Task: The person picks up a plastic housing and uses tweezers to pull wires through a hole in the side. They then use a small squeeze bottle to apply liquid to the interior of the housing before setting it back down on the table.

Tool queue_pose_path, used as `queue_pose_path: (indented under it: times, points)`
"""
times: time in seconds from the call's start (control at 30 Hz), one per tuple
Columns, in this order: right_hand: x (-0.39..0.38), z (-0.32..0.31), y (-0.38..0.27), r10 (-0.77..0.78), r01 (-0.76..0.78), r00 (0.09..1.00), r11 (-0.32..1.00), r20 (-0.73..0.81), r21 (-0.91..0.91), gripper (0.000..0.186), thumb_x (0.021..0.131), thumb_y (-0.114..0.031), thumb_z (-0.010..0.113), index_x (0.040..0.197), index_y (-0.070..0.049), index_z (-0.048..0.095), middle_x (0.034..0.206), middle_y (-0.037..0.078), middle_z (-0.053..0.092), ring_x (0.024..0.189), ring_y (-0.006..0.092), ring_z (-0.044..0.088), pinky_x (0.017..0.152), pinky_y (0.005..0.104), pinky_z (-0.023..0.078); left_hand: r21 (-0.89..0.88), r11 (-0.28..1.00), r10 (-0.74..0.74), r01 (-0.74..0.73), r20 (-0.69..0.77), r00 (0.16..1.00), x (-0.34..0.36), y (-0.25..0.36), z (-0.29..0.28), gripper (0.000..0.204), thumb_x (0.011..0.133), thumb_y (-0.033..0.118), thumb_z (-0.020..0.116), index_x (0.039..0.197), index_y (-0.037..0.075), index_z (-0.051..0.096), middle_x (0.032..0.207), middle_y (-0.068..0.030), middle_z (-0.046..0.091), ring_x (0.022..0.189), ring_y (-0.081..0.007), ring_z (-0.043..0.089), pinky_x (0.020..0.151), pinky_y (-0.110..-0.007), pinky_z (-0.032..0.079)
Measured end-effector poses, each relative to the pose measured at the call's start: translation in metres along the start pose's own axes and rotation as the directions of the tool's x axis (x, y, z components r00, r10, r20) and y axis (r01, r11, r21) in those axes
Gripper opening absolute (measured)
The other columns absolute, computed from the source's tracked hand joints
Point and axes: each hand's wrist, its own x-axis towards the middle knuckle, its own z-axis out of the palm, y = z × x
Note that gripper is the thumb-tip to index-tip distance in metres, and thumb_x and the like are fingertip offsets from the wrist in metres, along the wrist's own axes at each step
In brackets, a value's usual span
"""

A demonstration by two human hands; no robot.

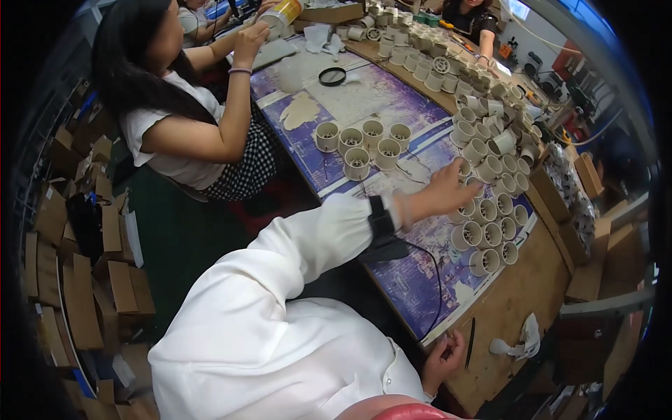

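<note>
White shirt (pixel 280 329), left fingers (pixel 451 173) (spread) at pale cups (pixel 477 264).

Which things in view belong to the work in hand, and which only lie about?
In the work, it seems:
round, off-white, plastic-looking cups, some holding small parts
bare left hand, extended over these cups

Seemingly just lying about:
crumpled white cloth-like piece
thin black stick
brown cardboard boxes

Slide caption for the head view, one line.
Left hand at a cluster of beige cups on a purple sheet, right hand low by the table edge.
</note>
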Motion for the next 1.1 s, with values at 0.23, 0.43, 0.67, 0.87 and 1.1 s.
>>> queue_pose_path:
  times: [0.23,0.43,0.67,0.87,1.1]
  points:
    - [0.007,0.000,-0.005,0.007,-0.007,1.000,1.000,0.017,-0.024,0.026,0.090,-0.005,0.058,0.116,0.001,0.057,0.078,0.003,0.057,0.067,0.0108,0.052,0.058,0.0232,0.042,-0.399,0.897,0.079,0.188,0.564,0.822,-0.103,0.004,-0.070,0.034,0.098,0.025,0.055,0.123,0.002,0.052,0.106,-0.0040,0.061,0.093,-0.0090,0.057,0.083,-0.026,0.047]
    - [0.006,0.008,-0.006,-0.092,0.080,0.988,0.992,-0.126,-0.100,0.022,0.087,-0.005,0.061,0.108,0.002,0.061,0.071,0.005,0.057,0.058,0.0136,0.050,0.052,0.0257,0.040,-0.164,0.984,0.146,-0.069,0.525,0.838,-0.127,-0.031,-0.081,0.019,0.090,0.020,0.066,0.098,0.004,0.062,0.078,0.0005,0.061,0.068,-0.0062,0.053,0.061,-0.023,0.043]
    - [0.002,0.011,-0.024,0.028,-0.062,0.991,0.962,-0.128,-0.265,0.023,0.090,-0.018,0.064,0.107,-0.003,0.066,0.081,0.011,0.067,0.066,0.0187,0.059,0.062,0.0292,0.048,-0.175,0.975,0.205,-0.136,0.489,0.848,-0.128,-0.036,-0.080,0.018,0.086,0.021,0.071,0.088,0.005,0.063,0.066,-0.0005,0.057,0.057,-0.0075,0.049,0.052,-0.025,0.039]
    - [0.011,0.015,-0.023,-0.063,0.021,0.988,0.960,-0.141,-0.281,0.017,0.089,-0.012,0.063,0.101,-0.001,0.067,0.075,0.010,0.063,0.062,0.0198,0.057,0.057,0.0300,0.046,-0.182,0.973,0.216,-0.142,0.505,0.835,-0.125,-0.034,-0.084,0.019,0.086,0.023,0.071,0.088,0.006,0.063,0.067,-0.0008,0.058,0.057,-0.0081,0.049,0.052,-0.025,0.040]
    - [0.009,0.012,-0.020,-0.102,0.060,0.988,0.947,-0.119,-0.317,0.017,0.085,-0.006,0.062,0.101,0.001,0.064,0.063,0.007,0.055,0.050,0.0191,0.049,0.049,0.0292,0.039,-0.214,0.973,0.198,-0.092,0.551,0.811,-0.122,-0.032,-0.081,0.016,0.086,0.019,0.071,0.090,0.005,0.063,0.071,0.0009,0.058,0.059,-0.0057,0.048,0.054,-0.024,0.040]
